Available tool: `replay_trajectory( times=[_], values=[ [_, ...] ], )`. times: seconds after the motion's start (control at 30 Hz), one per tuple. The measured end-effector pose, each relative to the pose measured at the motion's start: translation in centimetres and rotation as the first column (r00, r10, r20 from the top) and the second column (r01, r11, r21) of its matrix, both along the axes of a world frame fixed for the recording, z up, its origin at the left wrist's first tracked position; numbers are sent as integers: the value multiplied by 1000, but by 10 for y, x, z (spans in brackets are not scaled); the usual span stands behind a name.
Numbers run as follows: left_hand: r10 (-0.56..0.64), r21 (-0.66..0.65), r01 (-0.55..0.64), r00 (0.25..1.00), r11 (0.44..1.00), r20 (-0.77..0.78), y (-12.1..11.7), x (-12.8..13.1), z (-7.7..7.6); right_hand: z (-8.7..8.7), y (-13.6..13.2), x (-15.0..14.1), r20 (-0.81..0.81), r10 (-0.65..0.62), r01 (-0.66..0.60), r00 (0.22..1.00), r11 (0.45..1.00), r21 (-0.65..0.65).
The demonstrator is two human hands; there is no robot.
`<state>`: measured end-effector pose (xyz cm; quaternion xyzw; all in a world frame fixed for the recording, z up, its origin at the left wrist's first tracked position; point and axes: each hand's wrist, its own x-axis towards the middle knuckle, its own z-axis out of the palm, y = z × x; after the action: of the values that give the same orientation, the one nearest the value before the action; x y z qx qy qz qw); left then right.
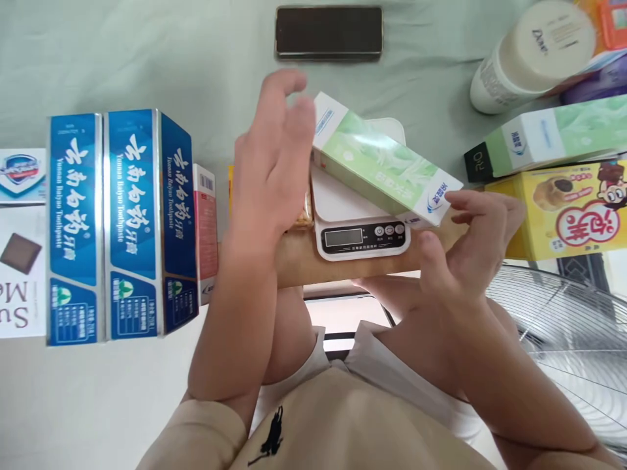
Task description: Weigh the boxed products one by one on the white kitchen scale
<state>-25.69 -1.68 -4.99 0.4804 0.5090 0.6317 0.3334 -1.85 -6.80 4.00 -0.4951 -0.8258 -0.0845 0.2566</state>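
Observation:
A green and white carton (pixel 382 160) with Chinese lettering lies slantwise over the white platform of a small digital scale (pixel 345 196). My left hand (pixel 274 160) is raised beside the carton's upper left end, thumb and index finger apart, with nothing in it. At the lower right end is my right hand (pixel 470 238); its thumb and fingers are spread around the corner. Whether those fingertips touch the carton is hard to tell. The scale's display (pixel 343 237) shows no readable number. A packet (pixel 302 212) is partly hidden behind my left hand.
Blue toothpaste boxes (pixel 130 225) stand left, beside a pink box (pixel 206 228). On the right are a yellow snack box (pixel 573 209), another green carton (pixel 543 137) and a white Dove container (pixel 533 55). A phone (pixel 328 31) lies at the back; a fan (pixel 558 326) is lower right.

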Motion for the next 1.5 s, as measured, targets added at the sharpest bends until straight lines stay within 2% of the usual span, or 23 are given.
replay_trajectory(
  times=[0.1, 0.17, 0.37, 0.47, 0.57, 0.63, 0.7, 0.77, 0.87, 1.0, 1.17, 1.27, 1.4, 1.5],
  values=[
    [104, -41, -106, 993, 994, -53, -10, -6, -18, 2, 12, 5, 0, 24, -24, 1000, 999, -36],
    [119, -72, -130, 982, 989, -146, -16, -9, -23, 1, 17, 6, 23, 54, -52, 998, 995, -90],
    [112, -138, -150, 961, 979, -255, -33, -7, -14, -11, 15, 2, -28, 49, -50, 998, 996, -69],
    [95, -71, -120, 954, 990, -283, -33, -4, -25, -16, 11, -3, -53, 50, -54, 997, 996, -74],
    [154, 56, -144, 942, 988, -299, -31, 1, -37, -19, 9, -6, -74, 56, -64, 996, 993, -100],
    [202, 96, -181, 930, 979, -306, -31, 4, -36, -20, 10, -7, -86, 63, -73, 994, 991, -114],
    [255, 125, -228, 924, 965, -284, -34, 8, -28, -19, 12, -8, -83, 68, -77, 994, 990, -116],
    [246, 139, -221, 947, 965, -205, -39, 12, -16, -17, 13, -9, -66, 94, -101, 993, 987, -122],
    [119, 131, -106, 988, 986, -100, -45, 21, -2, -11, 16, -9, -88, 164, -172, 983, 980, -101],
    [-1, 111, 3, 1000, 994, -16, -50, 45, 4, -9, 22, -5, -144, 170, -170, 975, 985, 11],
    [-11, 84, 3, 995, 996, 99, -55, 73, -4, -11, 28, -2, -119, 230, -224, 966, 972, 65],
    [2, 170, -25, 991, 985, 132, -52, 79, -16, -11, 25, -5, -60, 280, -279, 958, 960, 19],
    [15, 348, -58, 992, 936, 126, -45, 81, -30, -9, 13, -17, 6, 197, -195, 980, 975, -102],
    [24, 394, -59, 995, 917, 92, -47, 80, -30, -9, 3, -26, 12, 137, -135, 990, 985, -108]
  ],
)
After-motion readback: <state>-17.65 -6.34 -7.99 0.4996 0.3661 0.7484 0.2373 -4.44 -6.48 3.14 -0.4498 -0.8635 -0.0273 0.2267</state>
